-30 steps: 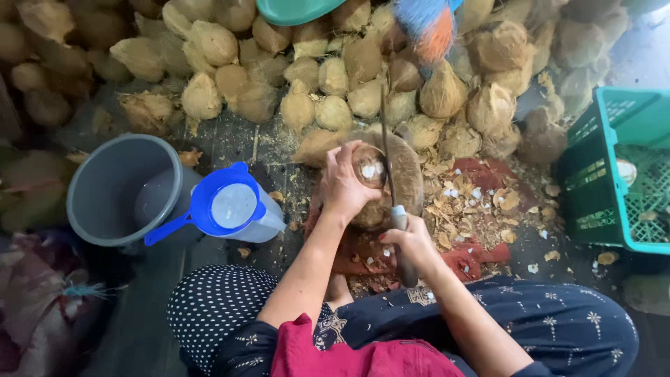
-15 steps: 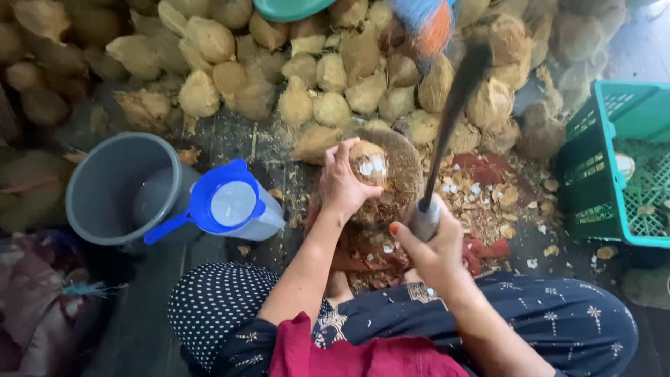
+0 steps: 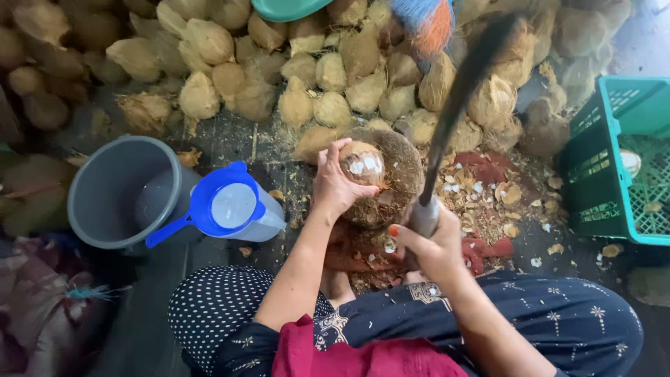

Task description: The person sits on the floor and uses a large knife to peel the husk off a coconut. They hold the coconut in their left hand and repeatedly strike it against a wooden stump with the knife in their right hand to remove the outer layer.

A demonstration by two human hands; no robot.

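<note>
My left hand (image 3: 333,183) grips a brown coconut (image 3: 363,163) with a chipped white top, holding it on a round wooden chopping block (image 3: 398,181). My right hand (image 3: 426,244) is closed around the handle of a long dark knife (image 3: 457,112), whose blade is raised and blurred, pointing up and away over the block. The blade hangs above and to the right of the coconut, not touching it.
A heap of husked coconuts (image 3: 328,77) fills the far side. A grey bucket (image 3: 118,192) with a blue strainer jug (image 3: 230,206) stands at the left. A green plastic crate (image 3: 621,160) sits at the right. Shell chips (image 3: 488,199) and red cloth litter the floor.
The knife has swung up from resting low by the coconut to a raised position above the block. My left hand has kept hold of the coconut in place.
</note>
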